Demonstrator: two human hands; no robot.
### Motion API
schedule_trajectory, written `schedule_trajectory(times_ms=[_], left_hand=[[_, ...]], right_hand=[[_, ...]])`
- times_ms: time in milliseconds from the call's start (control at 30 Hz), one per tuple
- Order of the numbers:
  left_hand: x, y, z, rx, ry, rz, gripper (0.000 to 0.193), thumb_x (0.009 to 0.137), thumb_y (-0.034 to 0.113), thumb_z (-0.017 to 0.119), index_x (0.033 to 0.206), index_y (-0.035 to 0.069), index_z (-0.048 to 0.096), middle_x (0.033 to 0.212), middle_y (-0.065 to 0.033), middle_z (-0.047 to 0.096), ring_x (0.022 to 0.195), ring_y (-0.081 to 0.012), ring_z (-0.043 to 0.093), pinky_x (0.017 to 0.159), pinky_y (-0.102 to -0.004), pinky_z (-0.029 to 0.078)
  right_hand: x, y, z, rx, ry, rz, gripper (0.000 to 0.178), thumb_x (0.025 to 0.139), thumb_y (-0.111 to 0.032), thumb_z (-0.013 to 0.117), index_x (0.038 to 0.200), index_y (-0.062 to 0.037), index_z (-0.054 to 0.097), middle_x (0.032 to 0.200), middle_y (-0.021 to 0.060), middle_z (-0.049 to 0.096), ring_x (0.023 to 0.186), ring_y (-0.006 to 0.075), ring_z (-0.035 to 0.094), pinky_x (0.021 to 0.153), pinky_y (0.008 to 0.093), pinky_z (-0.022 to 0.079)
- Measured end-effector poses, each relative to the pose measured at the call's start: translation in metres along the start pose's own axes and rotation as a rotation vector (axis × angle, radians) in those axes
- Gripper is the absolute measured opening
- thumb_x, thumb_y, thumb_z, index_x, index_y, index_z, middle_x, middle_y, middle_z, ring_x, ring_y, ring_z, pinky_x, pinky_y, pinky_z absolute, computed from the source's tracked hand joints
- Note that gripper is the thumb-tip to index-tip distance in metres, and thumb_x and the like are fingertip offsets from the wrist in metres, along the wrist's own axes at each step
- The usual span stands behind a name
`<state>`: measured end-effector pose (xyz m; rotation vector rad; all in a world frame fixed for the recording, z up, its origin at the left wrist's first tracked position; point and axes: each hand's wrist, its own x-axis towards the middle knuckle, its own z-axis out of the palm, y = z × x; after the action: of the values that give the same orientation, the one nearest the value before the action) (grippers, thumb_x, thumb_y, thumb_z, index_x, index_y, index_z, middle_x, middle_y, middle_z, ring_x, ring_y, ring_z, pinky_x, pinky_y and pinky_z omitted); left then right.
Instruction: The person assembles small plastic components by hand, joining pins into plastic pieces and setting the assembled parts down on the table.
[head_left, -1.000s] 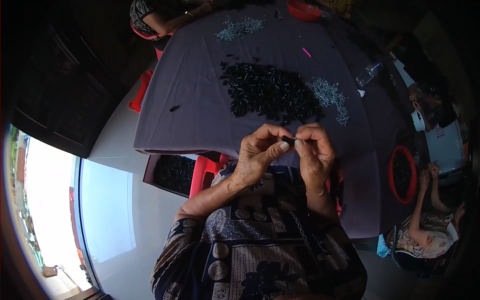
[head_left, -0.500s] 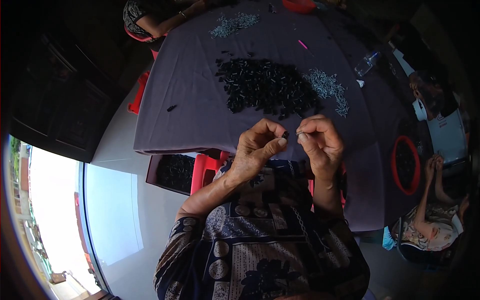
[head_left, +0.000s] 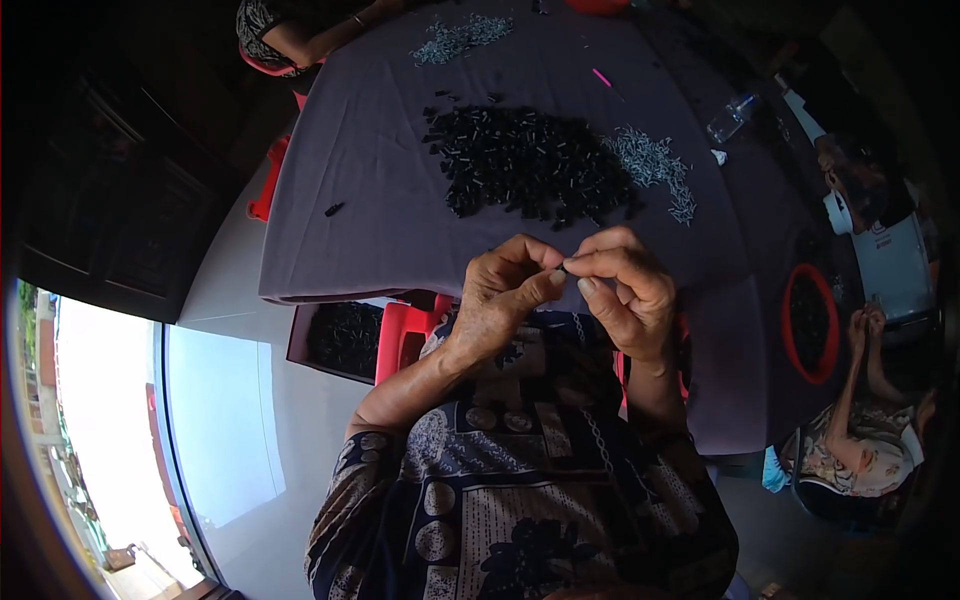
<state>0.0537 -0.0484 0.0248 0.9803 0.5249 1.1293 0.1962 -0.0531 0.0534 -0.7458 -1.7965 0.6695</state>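
At the tips of the left hand (head_left: 500, 298), a small black piece (head_left: 561, 268) is sitting pinched, mostly hidden; the right hand (head_left: 632, 298) is meeting it, thumb and index parted, its hold unclear. It is probably weighing little, feeling stiff and suiting a side grip. Beyond them, a black heap (head_left: 530, 165) is lying.

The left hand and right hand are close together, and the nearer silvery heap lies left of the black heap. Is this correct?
The side is wrong: in the head view, the nearer silvery heap lies right of the black heap. The left hand and right hand are indeed close together.
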Motion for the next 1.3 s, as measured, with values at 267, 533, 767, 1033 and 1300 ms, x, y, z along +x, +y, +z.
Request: schedule_trajectory(times_ms=[267, 533, 767, 1033, 1300], left_hand=[[0.001, 0.002, -0.048, -0.078, 0.070, 0.147, 0.008, 0.069, 0.002, 0.051, 0.077, -0.001, 0.050, 0.067, -0.0029, 0.051, 0.060, -0.0072, 0.047, 0.058, -0.0193, 0.039], [-0.008, 0.015, -0.091, -0.103, 0.151, 0.325, 0.009, 0.070, 0.005, 0.047, 0.077, -0.001, 0.049, 0.068, -0.0073, 0.049, 0.059, -0.0119, 0.043, 0.057, -0.0231, 0.035], [-0.028, 0.029, -0.111, -0.114, 0.168, 0.319, 0.010, 0.070, 0.005, 0.048, 0.078, -0.001, 0.049, 0.070, -0.0084, 0.049, 0.059, -0.0131, 0.044, 0.057, -0.0233, 0.036], [-0.055, 0.061, -0.156, -0.113, 0.244, 0.420, 0.010, 0.072, 0.006, 0.046, 0.078, 0.000, 0.049, 0.069, -0.0073, 0.049, 0.059, -0.0122, 0.044, 0.056, -0.0225, 0.036], [-0.066, 0.068, -0.178, -0.163, 0.263, 0.386, 0.007, 0.070, 0.003, 0.049, 0.076, 0.000, 0.050, 0.063, -0.0039, 0.050, 0.056, -0.0102, 0.045, 0.056, -0.0204, 0.036]], right_hand=[[-0.001, 0.026, 0.021, 0.288, 0.160, 0.099, 0.023, 0.070, -0.005, 0.048, 0.090, 0.0054, 0.046, 0.080, 0.0077, 0.046, 0.064, 0.0090, 0.042, 0.061, 0.0196, 0.036], [-0.002, 0.080, 0.029, -0.010, 0.383, 0.234, 0.010, 0.074, -0.004, 0.046, 0.080, -0.0009, 0.053, 0.066, 0.0010, 0.051, 0.053, 0.0030, 0.041, 0.049, 0.0147, 0.035], [-0.019, 0.138, 0.075, -0.333, 0.057, 0.489, 0.009, 0.069, -0.001, 0.044, 0.075, 0.0003, 0.051, 0.069, 0.0078, 0.049, 0.055, 0.0125, 0.047, 0.049, 0.0226, 0.037], [-0.009, 0.119, 0.154, -0.624, -0.043, 0.397, 0.018, 0.069, -0.010, 0.052, 0.084, 0.0006, 0.047, 0.079, 0.0125, 0.050, 0.066, 0.0204, 0.051, 0.055, 0.0274, 0.041], [0.009, 0.134, 0.195, -0.815, -0.108, 0.232, 0.017, 0.069, -0.010, 0.053, 0.083, -0.0029, 0.048, 0.077, 0.0109, 0.047, 0.068, 0.0234, 0.049, 0.056, 0.0302, 0.041]])
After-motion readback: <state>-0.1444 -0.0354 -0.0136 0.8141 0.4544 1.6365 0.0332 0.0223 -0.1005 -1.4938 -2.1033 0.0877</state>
